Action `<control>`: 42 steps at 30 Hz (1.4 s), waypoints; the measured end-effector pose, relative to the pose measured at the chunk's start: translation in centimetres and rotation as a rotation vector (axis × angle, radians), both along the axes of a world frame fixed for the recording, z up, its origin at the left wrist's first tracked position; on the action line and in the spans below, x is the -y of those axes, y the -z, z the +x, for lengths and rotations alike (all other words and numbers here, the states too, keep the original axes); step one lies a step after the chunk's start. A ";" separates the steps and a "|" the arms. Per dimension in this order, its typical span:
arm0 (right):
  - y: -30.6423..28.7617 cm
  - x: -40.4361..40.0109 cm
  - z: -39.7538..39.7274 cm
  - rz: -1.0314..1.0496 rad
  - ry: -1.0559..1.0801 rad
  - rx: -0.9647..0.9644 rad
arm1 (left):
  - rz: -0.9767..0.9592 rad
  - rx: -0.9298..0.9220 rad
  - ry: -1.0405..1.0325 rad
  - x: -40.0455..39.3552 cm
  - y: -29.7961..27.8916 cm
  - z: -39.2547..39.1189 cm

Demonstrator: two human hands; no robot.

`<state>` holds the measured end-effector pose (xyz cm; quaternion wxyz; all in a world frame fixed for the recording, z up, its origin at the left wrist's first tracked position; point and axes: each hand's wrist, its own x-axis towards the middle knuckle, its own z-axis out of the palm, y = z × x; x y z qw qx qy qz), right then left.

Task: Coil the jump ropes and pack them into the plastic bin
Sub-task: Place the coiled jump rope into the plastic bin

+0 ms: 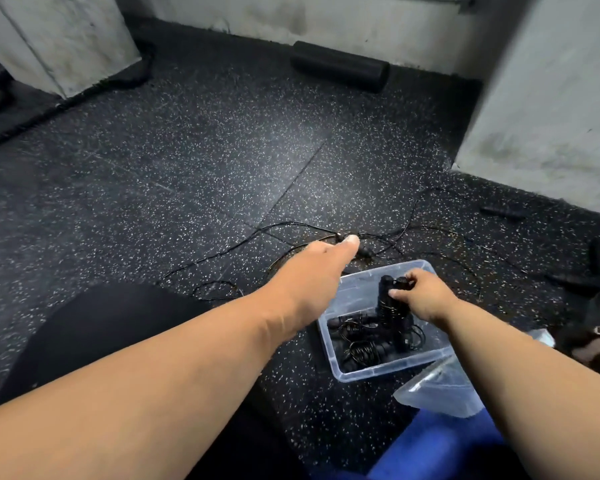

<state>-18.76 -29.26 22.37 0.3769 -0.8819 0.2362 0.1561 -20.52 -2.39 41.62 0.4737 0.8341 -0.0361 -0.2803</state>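
Our right hand [426, 296] grips a coiled rope [394, 296] over the bin [378, 370]; our left hand [321, 261] reaches a loose rope [222, 252], grip hidden.

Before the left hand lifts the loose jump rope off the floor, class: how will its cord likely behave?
Probably floppy: the loose jump rope lies in thin, wandering curves across the floor, so it should sag and trail from the left hand. Likely light, being so thin. It may snag, since its strands cross one another beyond the plastic bin.
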 end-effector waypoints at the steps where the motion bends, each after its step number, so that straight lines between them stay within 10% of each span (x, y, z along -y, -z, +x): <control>1: 1.3 0.3 0.6 -0.034 -0.047 -0.052 | 0.020 -0.011 0.015 0.4 0.2 0.4; 9: 9.3 1.9 5.7 -0.184 -0.360 -0.310 | 0.105 -0.170 -0.007 3.1 3.0 3.7; 16: 14.8 0.6 6.0 0.099 -0.043 -0.433 | 0.106 -0.242 -0.026 5.5 5.1 6.2; 20: 17.0 0.0 5.2 -0.054 -0.208 -0.421 | 0.129 -0.263 -0.020 6.7 6.2 7.1; 37: 15.8 1.0 6.4 -0.332 -0.279 -0.460 | 0.150 -0.320 -0.020 8.7 7.1 7.2; 42: 16.6 1.6 6.1 -0.136 -0.313 -0.448 | 0.147 -0.321 -0.013 8.7 7.1 7.1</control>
